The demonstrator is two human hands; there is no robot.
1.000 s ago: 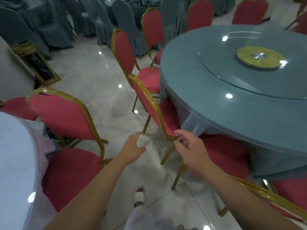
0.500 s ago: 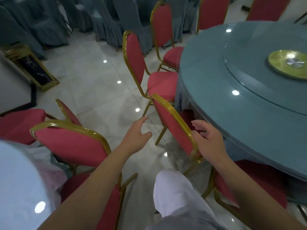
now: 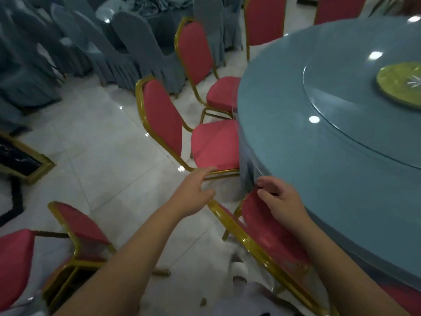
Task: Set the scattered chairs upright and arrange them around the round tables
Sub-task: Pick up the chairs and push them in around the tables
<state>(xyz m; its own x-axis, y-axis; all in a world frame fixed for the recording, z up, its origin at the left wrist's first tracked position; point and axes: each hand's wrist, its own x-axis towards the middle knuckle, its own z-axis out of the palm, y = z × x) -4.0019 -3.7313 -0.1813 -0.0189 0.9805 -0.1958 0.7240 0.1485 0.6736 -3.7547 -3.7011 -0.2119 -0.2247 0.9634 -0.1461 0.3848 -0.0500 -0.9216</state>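
Red-padded gold-framed chair (image 3: 257,229) just beside round blue-clothed table (image 3: 330,160). My left hand (image 3: 193,193) fingers apart, clamping nothing; right hand (image 3: 283,201) curled over its back (grip: cannot tell). Risk: pushing in snags hanging tablecloth (image 3: 246,174).
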